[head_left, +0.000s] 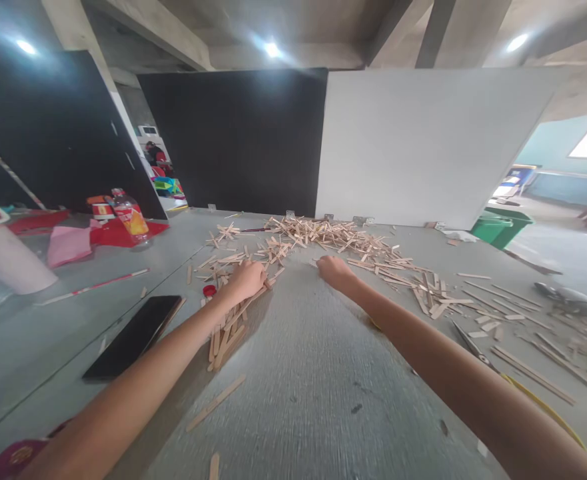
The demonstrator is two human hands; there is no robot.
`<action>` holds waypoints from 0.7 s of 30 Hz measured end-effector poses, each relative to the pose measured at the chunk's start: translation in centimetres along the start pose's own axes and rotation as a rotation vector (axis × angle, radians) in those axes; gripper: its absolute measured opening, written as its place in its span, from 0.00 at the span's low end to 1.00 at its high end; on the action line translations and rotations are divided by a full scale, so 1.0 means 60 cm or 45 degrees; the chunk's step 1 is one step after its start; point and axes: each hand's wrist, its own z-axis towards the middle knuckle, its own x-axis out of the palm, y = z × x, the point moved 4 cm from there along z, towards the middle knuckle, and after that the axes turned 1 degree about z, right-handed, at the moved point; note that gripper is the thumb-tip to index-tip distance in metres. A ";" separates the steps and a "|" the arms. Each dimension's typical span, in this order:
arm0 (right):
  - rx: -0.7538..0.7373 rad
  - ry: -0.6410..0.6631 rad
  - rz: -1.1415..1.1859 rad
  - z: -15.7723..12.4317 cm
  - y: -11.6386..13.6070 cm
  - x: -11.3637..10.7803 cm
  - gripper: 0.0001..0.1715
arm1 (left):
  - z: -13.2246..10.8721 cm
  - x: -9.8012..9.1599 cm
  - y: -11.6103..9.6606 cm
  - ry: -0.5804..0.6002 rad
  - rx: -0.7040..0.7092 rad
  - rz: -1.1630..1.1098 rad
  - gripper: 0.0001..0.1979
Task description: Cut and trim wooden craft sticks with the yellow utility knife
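Flat wooden craft sticks point(323, 233) lie in a loose heap at the far middle of the grey table point(303, 373). More of these sticks point(230, 340) are piled under and in front of my left wrist. My left hand point(247, 279) is closed over the left pile, with stick ends showing at its fingertips. Across a bare strip of tabletop, my right hand point(334, 272) is closed with its knuckles up, beside the heap's near edge. What it holds, if anything, is hidden.
A black phone point(133, 337) and a red bottle cap point(209, 291) lie near my left arm. Farther left stand a drink bottle point(131, 219) and a pinkish cylinder point(16, 257). Scissors point(474, 347) and long strips lie right. Black point(233, 140) and white panels point(423, 140) border the back.
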 end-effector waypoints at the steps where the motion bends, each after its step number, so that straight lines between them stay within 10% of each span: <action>1: -0.005 -0.002 -0.037 -0.005 -0.008 0.001 0.18 | -0.001 0.000 -0.001 0.003 -0.004 0.000 0.16; 15: -0.349 0.094 -0.215 -0.191 -0.125 -0.023 0.09 | 0.004 0.002 -0.007 -0.008 -0.044 -0.090 0.17; 21: -0.354 0.152 -0.168 -0.177 -0.121 -0.002 0.09 | 0.006 0.004 -0.010 -0.002 -0.019 -0.057 0.17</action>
